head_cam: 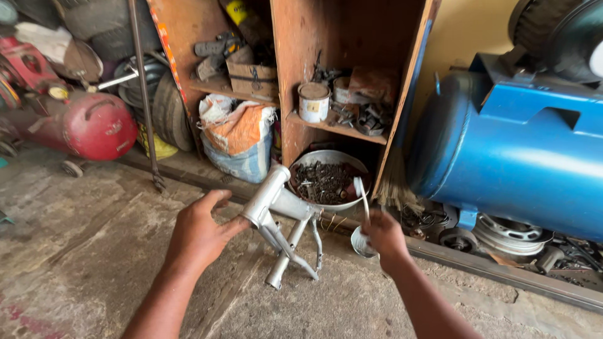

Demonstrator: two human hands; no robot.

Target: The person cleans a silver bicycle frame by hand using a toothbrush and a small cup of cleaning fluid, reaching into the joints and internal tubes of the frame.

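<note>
Left hand (200,233) spread open, fingertips steadying the silver frame (284,221); right hand (383,235) gripped a paint-tipped stick (362,199) closed. Best braced firmly, stroked lightly.

even daylight, soft shadows, sheen on the blue tank (502,150), edges bowed.

Two bare forearms were seen rising from the lower edge of the view, each ending in an ungloved hand, the left hand (200,233) and the right hand (384,235), with no sleeve, watch or ring worn (so far as could be made out).
</note>
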